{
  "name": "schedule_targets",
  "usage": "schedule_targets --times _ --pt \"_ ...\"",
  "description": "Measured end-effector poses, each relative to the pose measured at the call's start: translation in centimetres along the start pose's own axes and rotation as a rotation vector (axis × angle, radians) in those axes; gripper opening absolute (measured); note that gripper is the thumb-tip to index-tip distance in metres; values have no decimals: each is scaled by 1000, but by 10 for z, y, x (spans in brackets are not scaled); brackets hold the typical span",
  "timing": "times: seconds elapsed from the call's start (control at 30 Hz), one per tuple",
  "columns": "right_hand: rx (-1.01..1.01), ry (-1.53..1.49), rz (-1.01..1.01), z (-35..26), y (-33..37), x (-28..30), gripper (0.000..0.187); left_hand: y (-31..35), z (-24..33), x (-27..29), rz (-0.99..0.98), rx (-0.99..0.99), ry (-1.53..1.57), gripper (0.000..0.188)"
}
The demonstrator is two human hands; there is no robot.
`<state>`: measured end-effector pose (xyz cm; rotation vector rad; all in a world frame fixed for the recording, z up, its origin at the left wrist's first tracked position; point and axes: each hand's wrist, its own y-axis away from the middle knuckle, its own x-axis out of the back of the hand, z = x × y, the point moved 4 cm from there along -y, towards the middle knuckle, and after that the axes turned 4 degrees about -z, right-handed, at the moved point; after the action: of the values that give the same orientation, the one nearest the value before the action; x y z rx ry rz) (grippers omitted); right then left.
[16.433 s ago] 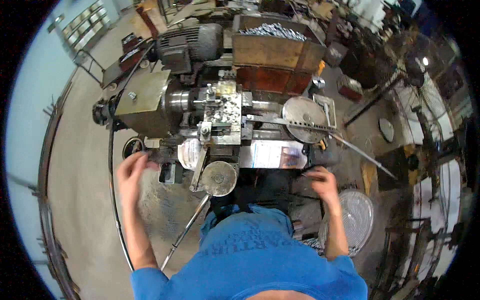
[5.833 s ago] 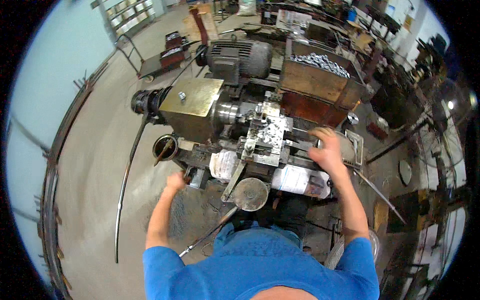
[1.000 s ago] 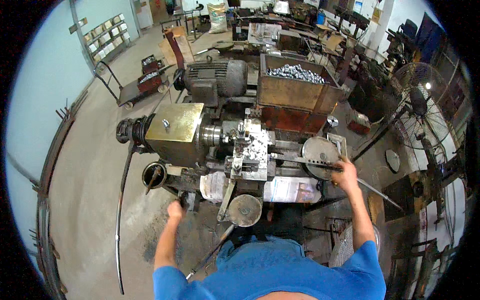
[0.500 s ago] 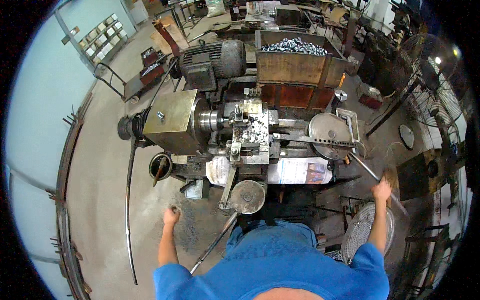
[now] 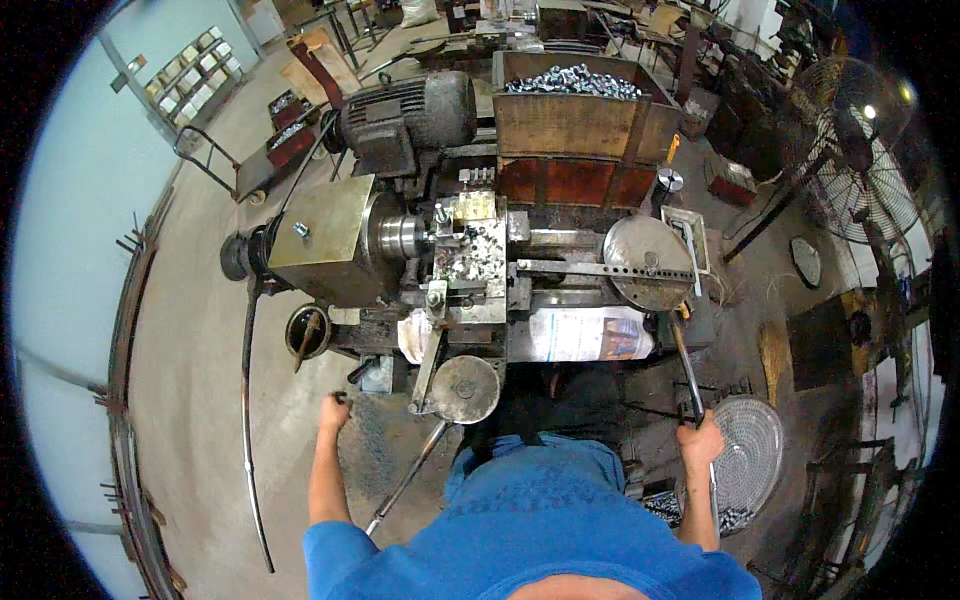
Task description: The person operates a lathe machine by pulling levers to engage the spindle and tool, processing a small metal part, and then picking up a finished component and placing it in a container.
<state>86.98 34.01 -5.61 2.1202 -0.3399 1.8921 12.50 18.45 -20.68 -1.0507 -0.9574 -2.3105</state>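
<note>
My right hand [image 5: 700,440] is wrapped round a long metal lever [image 5: 686,360], which runs down from a round steel disc [image 5: 648,262] at the right end of a lathe. A perforated flat bar [image 5: 590,268] links this disc to the tool carriage [image 5: 470,255], where metal chips lie. The carriage stands close to the spindle [image 5: 400,238]. My left hand [image 5: 335,410] is held low at the left, its fingers closed round something small and dark. Closer to my body, a second disc [image 5: 466,390] carries another lever [image 5: 405,480], touched by neither hand.
Behind the lathe stands a metal bin [image 5: 570,120] of small shiny parts, beside an electric motor [image 5: 405,115]. A round perforated basket [image 5: 750,455] is by my right arm. A pot [image 5: 307,332] hangs at the left; a caged fan [image 5: 850,150] stands right.
My right hand has pulled the lever down and inward, toward my body. The perforated bar and tool carriage have slid left, toward the spindle. My left hand stays low at the left.
</note>
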Motion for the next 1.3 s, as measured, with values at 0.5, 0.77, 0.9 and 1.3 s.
schedule_targets --times 0.5,0.77,0.9,1.3 --pt "53 258 245 -2 -192 50 56 -28 48 -73 530 40 -305 35" --pt "769 -374 255 -191 -111 105 42 -24 51 -20 140 -248 -671 39" --pt "1307 -513 210 -334 -36 132 37 23 71 37 216 -224 -491 36" --pt "1487 225 88 -559 56 81 31 268 -140 158 634 485 -104 44"
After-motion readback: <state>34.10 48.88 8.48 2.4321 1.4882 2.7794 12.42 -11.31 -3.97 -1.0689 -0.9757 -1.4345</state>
